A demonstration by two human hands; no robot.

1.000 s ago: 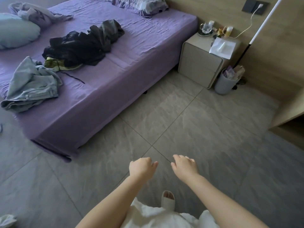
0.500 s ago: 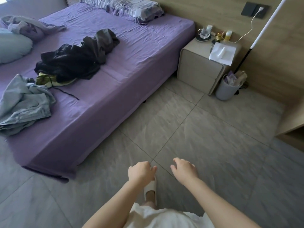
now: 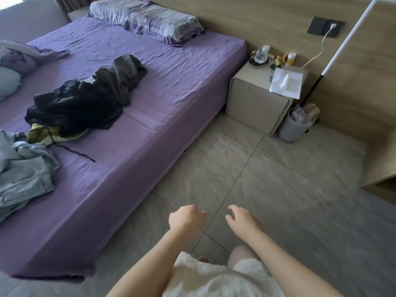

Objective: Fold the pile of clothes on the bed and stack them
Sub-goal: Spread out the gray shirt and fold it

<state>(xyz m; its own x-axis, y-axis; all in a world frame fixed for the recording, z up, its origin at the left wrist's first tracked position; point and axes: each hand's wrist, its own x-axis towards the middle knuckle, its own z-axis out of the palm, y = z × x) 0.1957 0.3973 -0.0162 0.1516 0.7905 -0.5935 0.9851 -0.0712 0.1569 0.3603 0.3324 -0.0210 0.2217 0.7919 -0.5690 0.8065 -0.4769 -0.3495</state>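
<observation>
Purple bed unfolded — dark clothes pile well left of loosely curled, empty left hand and right hand — approach stage, probably.

One head view, looking forward and down. The floor lies close below; the bed stretches away at left.

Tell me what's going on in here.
A person stands on the tiled floor beside the bed, holding nothing. The left hand and right hand hang loosely curled in front. The dark clothes pile and light blue garment lie unfolded on the purple sheet; nothing is stacked yet.
</observation>
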